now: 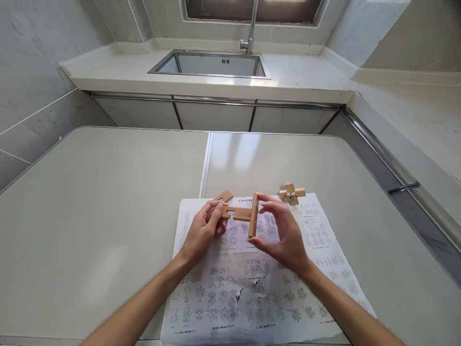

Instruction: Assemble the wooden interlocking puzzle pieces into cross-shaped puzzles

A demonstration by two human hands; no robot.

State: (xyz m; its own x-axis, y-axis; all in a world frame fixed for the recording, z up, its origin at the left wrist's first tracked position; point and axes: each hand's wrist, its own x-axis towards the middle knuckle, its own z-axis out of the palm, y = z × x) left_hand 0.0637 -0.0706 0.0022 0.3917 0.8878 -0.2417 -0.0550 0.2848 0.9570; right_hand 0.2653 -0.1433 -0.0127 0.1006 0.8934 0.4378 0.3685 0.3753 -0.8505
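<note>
I count four wooden things. Two are in my hands, one lies loose, and one is a little cross. There is one sheet of paper [317, 250] with small drawings, spread on the desk [108, 202].

My left grip [203, 230] is closed on the flat stick [237, 214]. My thumb and fingers pinch its left end, and the stick lies sideways with a notch in it. My right grip [283, 235] is closed on the upright stick [254, 216], with a finger at the top end and my thumb at the bottom end. The upright stick crosses the right end of the flat stick, and the two touch there. Both sticks are held up over the paper, right between my two grips.

The loose stick [224, 195] lies at the far edge of the paper, just behind my left grip. The wooden cross [292, 193] sits at the paper's far edge, near my right grip but not touching it.

Far back, one sink [212, 65] is set in the counter, with one tap [250, 29] behind it.
</note>
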